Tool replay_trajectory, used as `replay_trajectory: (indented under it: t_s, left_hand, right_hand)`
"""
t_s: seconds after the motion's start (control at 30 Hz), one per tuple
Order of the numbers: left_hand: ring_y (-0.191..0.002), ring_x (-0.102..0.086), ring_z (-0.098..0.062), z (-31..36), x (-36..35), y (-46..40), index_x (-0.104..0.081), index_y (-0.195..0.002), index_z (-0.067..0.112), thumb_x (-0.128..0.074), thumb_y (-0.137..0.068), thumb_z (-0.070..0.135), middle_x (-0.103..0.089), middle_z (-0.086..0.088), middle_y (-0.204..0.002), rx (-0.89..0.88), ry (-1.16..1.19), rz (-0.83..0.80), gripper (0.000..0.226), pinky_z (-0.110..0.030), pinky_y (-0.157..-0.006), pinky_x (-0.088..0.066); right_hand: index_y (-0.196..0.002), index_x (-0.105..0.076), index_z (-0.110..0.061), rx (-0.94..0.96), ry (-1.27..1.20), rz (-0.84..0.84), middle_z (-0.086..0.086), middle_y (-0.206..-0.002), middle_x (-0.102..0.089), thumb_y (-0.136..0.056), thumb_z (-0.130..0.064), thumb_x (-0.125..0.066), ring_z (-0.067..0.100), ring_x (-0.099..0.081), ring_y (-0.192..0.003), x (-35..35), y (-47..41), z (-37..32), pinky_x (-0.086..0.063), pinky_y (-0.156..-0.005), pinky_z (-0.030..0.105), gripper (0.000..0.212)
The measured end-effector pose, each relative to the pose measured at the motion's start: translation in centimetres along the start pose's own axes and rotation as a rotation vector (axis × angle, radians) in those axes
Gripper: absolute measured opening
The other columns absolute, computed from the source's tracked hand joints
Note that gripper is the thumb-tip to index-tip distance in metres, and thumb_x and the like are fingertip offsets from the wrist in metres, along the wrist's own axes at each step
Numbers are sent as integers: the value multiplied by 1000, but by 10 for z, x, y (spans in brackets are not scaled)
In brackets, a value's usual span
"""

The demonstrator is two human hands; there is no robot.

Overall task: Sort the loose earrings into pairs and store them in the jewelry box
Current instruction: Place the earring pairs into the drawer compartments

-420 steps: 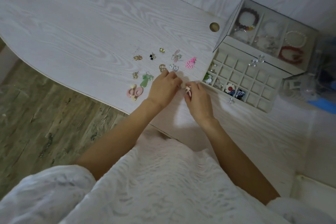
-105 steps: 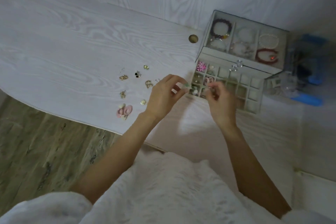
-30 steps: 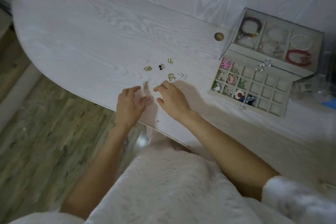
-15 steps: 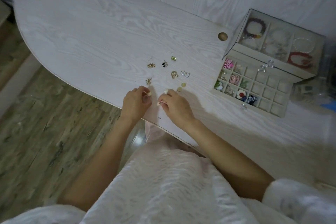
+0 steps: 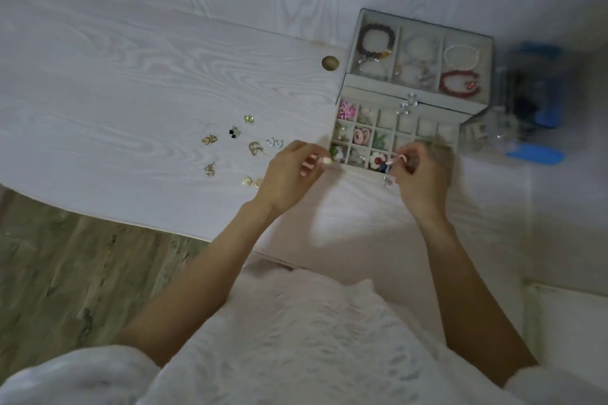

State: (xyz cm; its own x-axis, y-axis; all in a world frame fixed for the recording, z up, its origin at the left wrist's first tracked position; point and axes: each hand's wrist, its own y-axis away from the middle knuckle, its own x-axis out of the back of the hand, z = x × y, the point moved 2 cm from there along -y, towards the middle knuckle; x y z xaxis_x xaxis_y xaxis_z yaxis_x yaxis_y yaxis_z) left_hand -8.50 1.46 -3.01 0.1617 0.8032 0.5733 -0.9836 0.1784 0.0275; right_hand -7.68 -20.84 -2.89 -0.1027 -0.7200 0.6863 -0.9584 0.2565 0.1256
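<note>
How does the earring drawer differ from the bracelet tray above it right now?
The earring drawer is split into many small square cells; the bracelet tray has three large compartments. The drawer holds small earrings such as a pink flower pair; the tray holds bead bracelets, one dark red. Both belong to the same pale box.

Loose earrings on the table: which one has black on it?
The black-and-white earring, in the upper middle of the scatter just below the small green one. The others look gold, clear or cream.
</note>
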Motion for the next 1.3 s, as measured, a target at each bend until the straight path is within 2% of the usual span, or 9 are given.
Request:
replay_trajectory:
  t_s: [0.1,0.3,0.43,0.63,0.77,0.93,1.1,1.2,1.3]
  left_hand:
    - [-78,-64,-19,27,-33,-35,-67,-103,13,-63,-86,12,-62,-7,-100,-115,-33,-39,17,-33,-76,-55]
    - [-78,-61,-32,56,-95,-92,-66,-100,6,-61,-85,13,-65,-17,-92,-95,-155,-83,18,-31,-70,-48]
    - [-83,-63,-31,59,-109,-108,-65,-104,7,-62,-85,15,-68,-17,-96,-51,-191,-130,21,-35,-75,-51]
    - [-77,-63,-32,62,-103,-104,-65,-102,5,-68,-82,18,-68,-17,-90,-162,-253,-182,24,-34,-66,-48]
    - [-94,-59,-35,60,-104,-101,-63,-107,2,-63,-81,9,-62,-18,-106,-183,-359,-231,27,-42,-78,-49]
    - [-101,-54,-34,55,-103,-100,-64,-107,3,-66,-81,13,-62,-15,-109,-209,-478,-210,28,-41,-88,-45]
    - [-92,-57,-34,54,-102,-94,-71,-97,8,-64,-82,11,-68,-12,-98,-295,-493,-129,17,-42,-73,-52]
    - [-86,-59,-32,51,-101,-90,-74,-91,13,-67,-79,10,-69,-6,-91,-339,-508,-71,14,-36,-57,-52]
    - [-87,-59,-30,53,-101,-89,-73,-93,15,-65,-80,12,-69,-4,-92,-362,-537,-61,16,-36,-59,-51]
  right_hand:
    - [-103,-61,-10,-45,35,54,6,-98,-67,-89,-12,-58,16,-61,-83,12,-21,3,-42,-68,22,14]
    - [-98,-63,-14,-101,86,161,5,-96,-69,-87,-15,-62,19,-62,-85,23,-48,12,-37,-67,21,12]
    - [-95,-64,-8,-71,-19,146,9,-92,-69,-84,-11,-64,13,-58,-81,28,-53,21,-40,-70,22,11]
    - [-92,-64,-6,-44,-90,143,9,-88,-69,-82,-7,-64,15,-61,-79,24,-54,23,-49,-71,27,10]
    - [-97,-66,-8,-13,0,54,8,-94,-70,-83,-13,-65,10,-57,-80,17,-53,17,-40,-67,20,15]
    - [-102,-67,-13,117,277,59,7,-98,-68,-88,-16,-59,25,-61,-88,13,-44,23,-42,-65,26,17]
    - [-105,-68,-12,169,349,66,11,-105,-64,-87,-13,-58,33,-52,-100,5,-41,29,-46,-81,39,21]
    - [-105,-65,-12,106,293,91,11,-103,-62,-87,-16,-59,31,-52,-98,5,-43,28,-43,-78,37,20]
    - [-100,-63,-12,97,331,83,11,-100,-62,-85,-16,-60,30,-53,-95,4,-46,27,-40,-73,33,16]
